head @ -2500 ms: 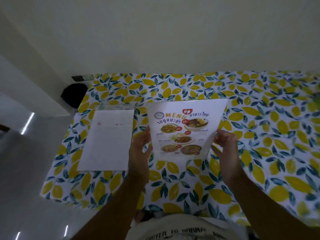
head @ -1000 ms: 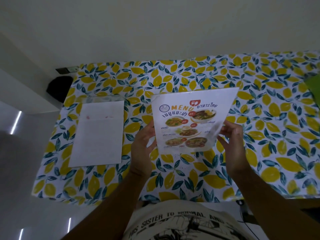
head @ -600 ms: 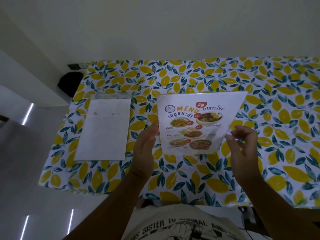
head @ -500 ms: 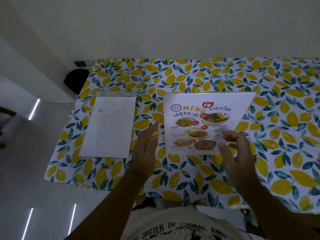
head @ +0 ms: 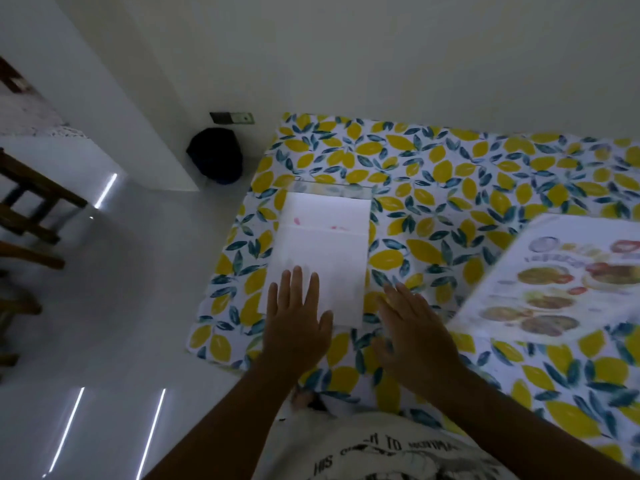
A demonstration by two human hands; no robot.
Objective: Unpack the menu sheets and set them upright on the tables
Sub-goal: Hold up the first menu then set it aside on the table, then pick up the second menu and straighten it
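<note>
A white stack of face-down menu sheets in a clear wrapper (head: 322,251) lies near the left end of the lemon-print table (head: 450,188). My left hand (head: 298,323) hovers flat over the stack's near edge, fingers spread and empty. To its right, my right hand (head: 415,334) is over the cloth, fingers apart and holding nothing. One printed menu sheet (head: 561,282), picture side toward me, is at the right of the table, apart from both hands; whether it stands upright or leans I cannot tell.
A cream wall runs along the table's far edge. A dark round bin (head: 214,157) sits on the white floor at the table's left corner, below a wall socket (head: 232,117). Wooden chairs (head: 27,216) stand at the far left.
Both hands let go of the printed menu sheet, which stays at the right. My view and both hands shifted left to the white stack.
</note>
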